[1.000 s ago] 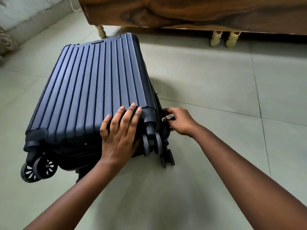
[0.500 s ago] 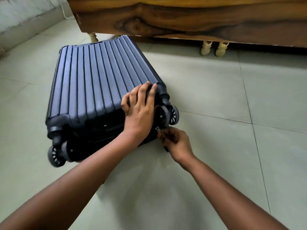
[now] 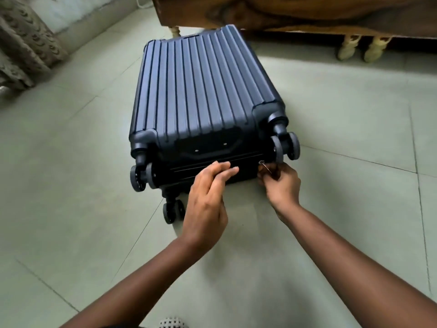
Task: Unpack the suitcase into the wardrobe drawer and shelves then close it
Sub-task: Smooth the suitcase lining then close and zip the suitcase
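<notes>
R hand [image 3: 280, 183] sits at the near right corner of the suitcase [image 3: 201, 91], fingers curled in, pinching a small metal zip pull [image 3: 264, 166] just under the right-hand wheel pair [image 3: 285, 147]. Pull is silver w/ a ring end; it sticks up and left out of the fingertips. L hand [image 3: 208, 197] is beside it, twd the middle of the wheel end, fingers straight and held together, tips resting on the dark zip band along that end; thumb side faces up. It grips nothing. The two hands are near each other but apart.

Suitcase: navy hard shell, ribbed lengthwise, lying flat on the tiled floor [image 3: 343, 209], lid shut, wheel end nearest the camera, far end reaching twd the leg of a wooden furniture piece [image 3: 295, 13] along the floor's far edge. Left wheel pair [image 3: 142, 176] at the near left corner, one more wheel [image 3: 172, 210] lower down by the floor, just left of the L hand's wrist. Cream turned legs [image 3: 359, 47] under the wood piece, far right. Patterned grey fabric [image 3: 26, 43] at the far left corner of the floor. A white mesh item shows at the bottom edge; can't tell what.
</notes>
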